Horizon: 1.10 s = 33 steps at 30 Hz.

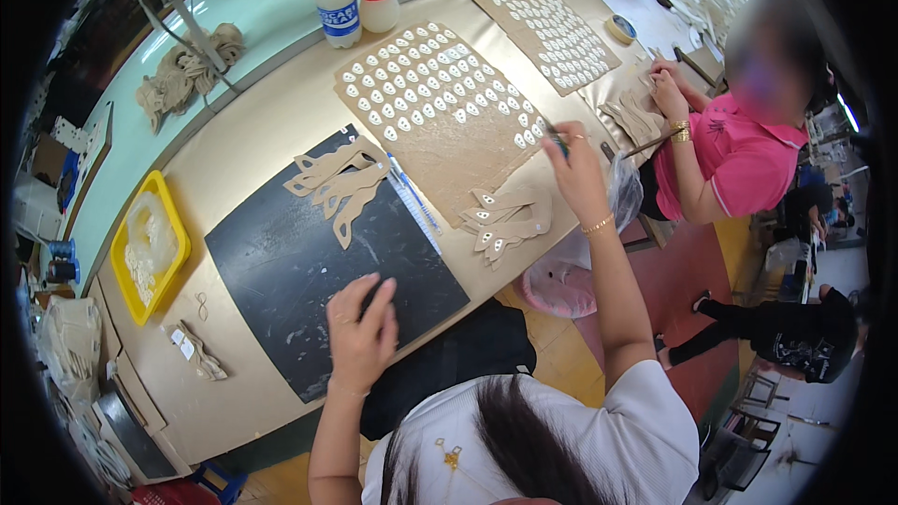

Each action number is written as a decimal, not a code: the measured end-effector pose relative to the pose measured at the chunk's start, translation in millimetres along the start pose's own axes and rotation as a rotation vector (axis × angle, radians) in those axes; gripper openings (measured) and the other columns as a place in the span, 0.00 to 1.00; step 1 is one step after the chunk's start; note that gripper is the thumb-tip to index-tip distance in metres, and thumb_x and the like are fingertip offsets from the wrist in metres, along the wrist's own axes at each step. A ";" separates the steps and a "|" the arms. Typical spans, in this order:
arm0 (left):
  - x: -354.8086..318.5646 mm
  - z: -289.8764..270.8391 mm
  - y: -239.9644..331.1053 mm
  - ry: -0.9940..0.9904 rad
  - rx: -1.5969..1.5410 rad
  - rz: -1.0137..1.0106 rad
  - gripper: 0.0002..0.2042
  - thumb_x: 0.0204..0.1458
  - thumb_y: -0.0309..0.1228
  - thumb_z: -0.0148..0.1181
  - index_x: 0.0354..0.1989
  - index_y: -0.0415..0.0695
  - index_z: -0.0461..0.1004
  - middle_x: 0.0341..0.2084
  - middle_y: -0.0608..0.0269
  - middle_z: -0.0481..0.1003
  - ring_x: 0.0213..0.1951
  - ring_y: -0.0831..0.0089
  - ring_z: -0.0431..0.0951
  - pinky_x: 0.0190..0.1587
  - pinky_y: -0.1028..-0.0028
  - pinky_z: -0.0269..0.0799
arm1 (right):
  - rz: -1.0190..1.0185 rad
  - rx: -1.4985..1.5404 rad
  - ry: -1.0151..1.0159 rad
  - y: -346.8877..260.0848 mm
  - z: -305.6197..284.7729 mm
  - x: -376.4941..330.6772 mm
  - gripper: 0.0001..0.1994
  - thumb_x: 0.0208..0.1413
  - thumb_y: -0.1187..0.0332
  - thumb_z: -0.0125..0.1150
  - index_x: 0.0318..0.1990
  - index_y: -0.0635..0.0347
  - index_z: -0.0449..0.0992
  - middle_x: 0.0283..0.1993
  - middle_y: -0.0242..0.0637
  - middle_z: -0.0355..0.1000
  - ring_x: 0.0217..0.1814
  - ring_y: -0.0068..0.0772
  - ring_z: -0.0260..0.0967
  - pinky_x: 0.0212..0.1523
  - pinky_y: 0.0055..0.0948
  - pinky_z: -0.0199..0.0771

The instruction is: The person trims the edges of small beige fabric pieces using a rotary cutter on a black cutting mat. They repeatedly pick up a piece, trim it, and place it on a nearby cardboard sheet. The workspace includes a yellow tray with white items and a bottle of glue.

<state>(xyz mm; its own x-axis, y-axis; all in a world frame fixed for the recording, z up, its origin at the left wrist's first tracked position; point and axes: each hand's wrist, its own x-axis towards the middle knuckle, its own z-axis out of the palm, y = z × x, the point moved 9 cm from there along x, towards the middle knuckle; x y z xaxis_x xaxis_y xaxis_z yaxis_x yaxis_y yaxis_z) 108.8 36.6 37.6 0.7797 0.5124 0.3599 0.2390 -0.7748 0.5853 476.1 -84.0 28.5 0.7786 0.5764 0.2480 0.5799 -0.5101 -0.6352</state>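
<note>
My left hand (360,335), its fingers apart and nothing in them, hovers over the near edge of a black mat (271,271). My right hand (578,173) pinches a thin dark pointed tool (557,138), whose exact kind I cannot make out. Its tip is at the right edge of a brown sheet (468,164) set with rows of small white oval pieces (421,75). Tan shaped cut pieces (341,182) lie overlapping on the mat. Below my right hand is a fanned stack of tan pieces (505,224) bearing white ovals. Between mat and sheet lies a blue-white ruler (414,203).
A yellow tray (118,266) with white pieces and a plastic bag sits at left, near a tan bundle (198,353). Bottles (337,5) stand at the back. Another sheet (547,33) of white ovals lies further right, beside a co-worker in pink (762,154) handling tan pieces.
</note>
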 end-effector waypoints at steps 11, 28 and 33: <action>69.9 95.3 38.5 -0.233 0.050 0.271 0.22 0.50 0.27 0.64 0.55 0.41 0.74 0.55 0.47 0.72 0.61 0.51 0.70 0.62 0.55 0.63 | -0.841 -0.726 -0.118 -108.5 91.0 56.9 0.04 0.51 0.70 0.63 0.33 0.48 0.82 0.34 0.26 0.74 0.43 0.29 0.72 0.51 0.40 0.64; 62.7 108.1 31.7 -0.227 0.108 0.262 0.20 0.51 0.28 0.61 0.55 0.40 0.75 0.53 0.50 0.76 0.60 0.57 0.71 0.64 0.57 0.62 | -0.238 -0.559 -0.741 -66.9 132.5 116.0 0.13 0.34 0.66 0.81 0.30 0.55 0.84 0.34 0.35 0.82 0.39 0.35 0.81 0.40 0.34 0.79; 61.4 110.0 31.2 -0.236 0.118 0.257 0.21 0.51 0.28 0.62 0.56 0.41 0.74 0.54 0.51 0.75 0.60 0.58 0.71 0.64 0.57 0.61 | 0.022 -0.226 -0.739 -25.2 127.7 113.4 0.13 0.38 0.66 0.81 0.32 0.58 0.85 0.33 0.36 0.82 0.35 0.29 0.79 0.40 0.29 0.76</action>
<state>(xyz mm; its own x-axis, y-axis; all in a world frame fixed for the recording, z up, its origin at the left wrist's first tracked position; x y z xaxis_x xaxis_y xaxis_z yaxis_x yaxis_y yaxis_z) 227.8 3.2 -1.9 0.9318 0.2068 0.2982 0.0727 -0.9115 0.4047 519.1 75.7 -20.7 0.4744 0.8008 -0.3655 0.6629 -0.5982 -0.4502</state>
